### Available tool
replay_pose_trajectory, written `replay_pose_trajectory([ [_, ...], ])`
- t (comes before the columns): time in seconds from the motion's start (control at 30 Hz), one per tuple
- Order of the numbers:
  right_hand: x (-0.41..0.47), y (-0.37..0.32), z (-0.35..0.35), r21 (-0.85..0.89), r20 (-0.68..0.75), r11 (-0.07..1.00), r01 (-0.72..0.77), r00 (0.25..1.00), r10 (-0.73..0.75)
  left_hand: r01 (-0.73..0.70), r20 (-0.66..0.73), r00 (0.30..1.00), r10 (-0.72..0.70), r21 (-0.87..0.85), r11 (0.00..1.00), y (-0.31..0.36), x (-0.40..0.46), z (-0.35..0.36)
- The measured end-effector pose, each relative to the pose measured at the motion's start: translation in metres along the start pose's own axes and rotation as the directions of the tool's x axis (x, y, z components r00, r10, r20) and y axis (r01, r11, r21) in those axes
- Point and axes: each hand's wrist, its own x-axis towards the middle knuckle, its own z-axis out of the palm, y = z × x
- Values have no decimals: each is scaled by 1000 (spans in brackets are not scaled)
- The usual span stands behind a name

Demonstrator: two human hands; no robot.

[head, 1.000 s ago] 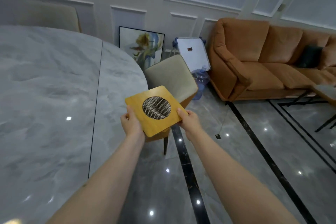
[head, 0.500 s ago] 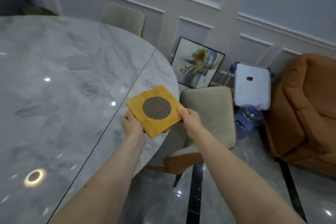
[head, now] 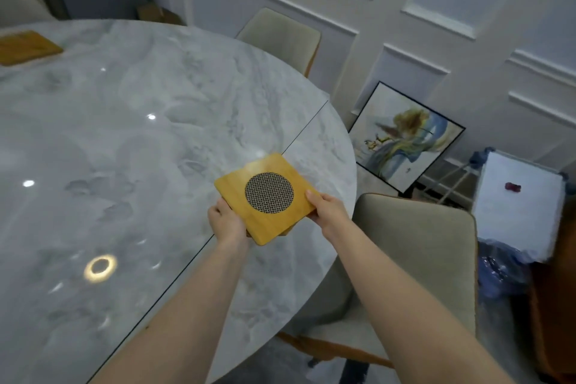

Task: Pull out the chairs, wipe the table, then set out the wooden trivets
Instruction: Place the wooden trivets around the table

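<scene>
Wooden trivet [head: 268, 197], square with a round mesh inset, sits in both our hands over the marble counter [head: 131, 150], near its curved edge. Left hand [head: 226, 221] pinches the near corner, right hand [head: 327, 210] pinches the right edge — a two-sided hold that keeps it level for setting down. A second edge shows beneath it, so we may be carrying a stack; unclear. Another trivet [head: 26, 47] lies at the counter's far side. One pulled-out chair [head: 414, 259] stands just beside the edge.
</scene>
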Motion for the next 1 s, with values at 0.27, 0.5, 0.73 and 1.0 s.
replay_pose_trajectory([
  [0.27, 41, -16, 16, -58, 125, 998, 0, 992, 7, -61, -186, 981, 62, 11, 998, 0, 31, 12],
  [0.5, 78, -42, -14, -27, 269, 996, 89, 960, -78, -56, -456, 890, 13, -81, 995, -23, 12, 39],
  [0.73, 110, -40, -56, -110, 290, 994, -17, 956, 48, -116, -666, 744, -57, -212, 970, -50, -10, 41],
  [1.0, 123, -1, -62, -146, 163, 984, -99, 979, 122, -155, -763, 635, -118, -275, 949, -74, -17, 8],
])
